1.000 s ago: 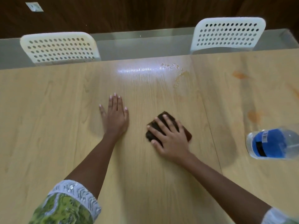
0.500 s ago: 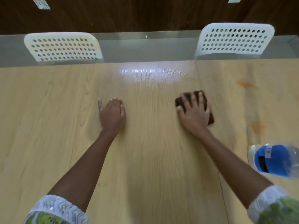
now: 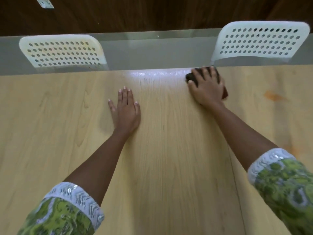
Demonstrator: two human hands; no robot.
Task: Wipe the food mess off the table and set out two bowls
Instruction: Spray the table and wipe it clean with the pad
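A broad, light wood-grain table [image 3: 160, 167] fills most of the head view, with a thin seam running down its right part. A bright patch of reflected light is seen near its far edge. An orange food smear [image 3: 272, 96] is left on the right side of the table, and a fainter orange mark [image 3: 292, 149] lies nearer, beside the right sleeve. A dark brown flat cleaning cloth [image 3: 191, 77] is pressed against the table at the far edge, under the right hand [image 3: 207, 89], whose fingers are spread flat over it rather than closed around it. The left hand [image 3: 126, 111] is laid palm-down on bare wood, fingers extended and holding nothing. Green patterned sleeves with white trim [image 3: 67, 212] are visible at the bottom corners. Beyond the table, a grey floor strip, two white perforated plastic chair backs [image 3: 62, 50] and a dark wood-panelled wall [image 3: 152, 12] are seen. No bowls are in view.
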